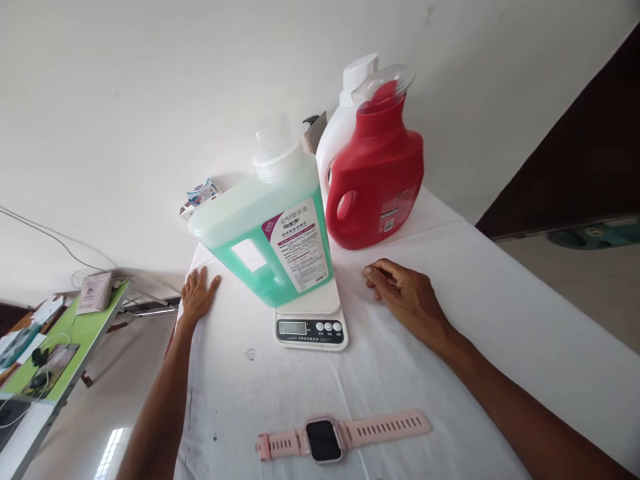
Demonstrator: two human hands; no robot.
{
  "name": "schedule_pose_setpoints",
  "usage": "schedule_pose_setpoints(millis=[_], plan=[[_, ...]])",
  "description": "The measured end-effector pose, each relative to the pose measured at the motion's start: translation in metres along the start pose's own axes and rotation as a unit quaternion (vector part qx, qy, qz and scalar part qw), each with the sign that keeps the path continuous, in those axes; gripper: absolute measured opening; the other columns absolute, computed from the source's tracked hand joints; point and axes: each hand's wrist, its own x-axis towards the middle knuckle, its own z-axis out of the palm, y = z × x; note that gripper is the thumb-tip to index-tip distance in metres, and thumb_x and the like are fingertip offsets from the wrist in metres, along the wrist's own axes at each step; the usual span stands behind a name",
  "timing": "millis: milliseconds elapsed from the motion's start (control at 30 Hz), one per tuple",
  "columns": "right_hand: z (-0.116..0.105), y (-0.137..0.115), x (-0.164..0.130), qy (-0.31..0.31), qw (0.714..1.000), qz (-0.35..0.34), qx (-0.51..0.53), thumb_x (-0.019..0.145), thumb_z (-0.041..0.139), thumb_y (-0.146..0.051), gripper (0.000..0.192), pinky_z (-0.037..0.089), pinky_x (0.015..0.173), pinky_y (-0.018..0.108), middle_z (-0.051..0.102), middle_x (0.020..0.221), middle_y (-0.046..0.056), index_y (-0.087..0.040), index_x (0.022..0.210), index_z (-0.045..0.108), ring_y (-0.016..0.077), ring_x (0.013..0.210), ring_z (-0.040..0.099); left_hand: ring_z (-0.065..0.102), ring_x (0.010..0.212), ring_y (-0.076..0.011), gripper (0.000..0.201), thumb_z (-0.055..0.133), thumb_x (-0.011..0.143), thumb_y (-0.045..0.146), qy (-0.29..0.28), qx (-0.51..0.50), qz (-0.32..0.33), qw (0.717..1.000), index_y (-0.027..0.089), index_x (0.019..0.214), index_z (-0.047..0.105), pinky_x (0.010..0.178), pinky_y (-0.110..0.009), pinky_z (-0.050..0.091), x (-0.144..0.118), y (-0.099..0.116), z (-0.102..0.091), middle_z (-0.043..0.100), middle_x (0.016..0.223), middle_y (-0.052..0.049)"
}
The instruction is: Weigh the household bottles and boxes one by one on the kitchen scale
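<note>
A translucent jug point(265, 220) partly filled with green liquid stands on a small white kitchen scale point(311, 320) on the white-covered table point(450, 347). My left hand point(197, 293) lies flat on the cloth left of the jug, fingers spread, holding nothing. My right hand point(407, 293) rests on the cloth right of the scale, fingers loosely curled, empty. Behind the scale a red detergent bottle point(375, 173) stands in front of a white bottle point(345, 113).
A pink smartwatch point(340, 437) lies flat near the table's front edge. A small box point(200, 197) sits at the back left by the wall. Left of the table stands a green-topped desk point(65, 347) with cables and small items.
</note>
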Motion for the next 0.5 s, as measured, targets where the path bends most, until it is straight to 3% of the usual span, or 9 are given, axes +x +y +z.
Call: schedule_pose_setpoints(millis=[133, 233, 300, 367, 400, 500], plan=[[-0.001, -0.003, 0.0, -0.005, 1.0, -0.007, 0.003, 0.093, 0.054, -0.049, 0.031, 0.048, 0.056, 0.029, 0.064, 0.064, 0.001, -0.025, 0.074, 0.059, 0.0177, 0.057, 0.058, 0.051, 0.145, -0.0509, 0.084, 0.044, 0.095, 0.071, 0.027, -0.038, -0.105, 0.993, 0.009, 0.15, 0.053, 0.115, -0.069, 0.041, -0.005, -0.026, -0.021, 0.055, 0.153, -0.033], [-0.001, -0.002, 0.0, -0.009, 1.0, 0.002, 0.001, 0.092, 0.054, -0.049, 0.03, 0.047, 0.055, 0.029, 0.066, 0.068, 0.002, -0.024, 0.076, 0.06, 0.0174, 0.056, 0.059, 0.043, 0.15, -0.0534, 0.084, 0.043, 0.097, 0.069, 0.082, -0.043, -0.106, 0.99, 0.003, 0.149, 0.05, 0.117, -0.073, 0.034, -0.016, -0.024, -0.03, 0.051, 0.154, -0.037], [0.0, 0.0, 0.0, -0.009, 1.0, 0.005, -0.006, 0.091, 0.055, -0.049, 0.029, 0.047, 0.056, 0.029, 0.068, 0.072, 0.003, -0.024, 0.077, 0.061, 0.0172, 0.057, 0.06, 0.04, 0.154, -0.0449, 0.079, 0.041, 0.101, 0.065, 0.107, -0.056, -0.067, 0.99, 0.007, 0.154, 0.045, 0.123, -0.063, 0.032, -0.028, -0.008, -0.031, 0.047, 0.161, -0.031], [0.001, 0.001, 0.001, -0.008, 1.0, 0.007, -0.013, 0.091, 0.055, -0.049, 0.029, 0.047, 0.057, 0.03, 0.069, 0.073, 0.003, -0.024, 0.077, 0.061, 0.0174, 0.057, 0.06, 0.049, 0.15, -0.0324, 0.07, 0.036, 0.104, 0.064, 0.122, -0.106, 0.003, 0.987, 0.016, 0.154, 0.048, 0.124, -0.048, 0.037, -0.043, 0.018, -0.032, 0.052, 0.16, -0.021], [0.001, 0.001, 0.001, -0.007, 1.0, 0.008, -0.014, 0.091, 0.055, -0.049, 0.03, 0.048, 0.057, 0.03, 0.069, 0.073, 0.003, -0.024, 0.078, 0.061, 0.0176, 0.058, 0.06, 0.056, 0.143, -0.031, 0.068, 0.035, 0.106, 0.065, 0.142, -0.186, 0.059, 0.97, 0.017, 0.149, 0.053, 0.121, -0.046, 0.041, -0.05, 0.034, -0.034, 0.057, 0.155, -0.02], [0.001, -0.001, 0.0, -0.004, 1.0, 0.007, -0.018, 0.093, 0.054, -0.051, 0.032, 0.048, 0.058, 0.03, 0.068, 0.071, 0.003, -0.024, 0.077, 0.061, 0.0175, 0.058, 0.06, 0.066, 0.126, -0.0283, 0.067, 0.033, 0.104, 0.073, 0.171, -0.394, 0.178, 0.886, 0.02, 0.131, 0.066, 0.109, -0.044, 0.051, -0.069, 0.086, -0.044, 0.07, 0.133, -0.015]])
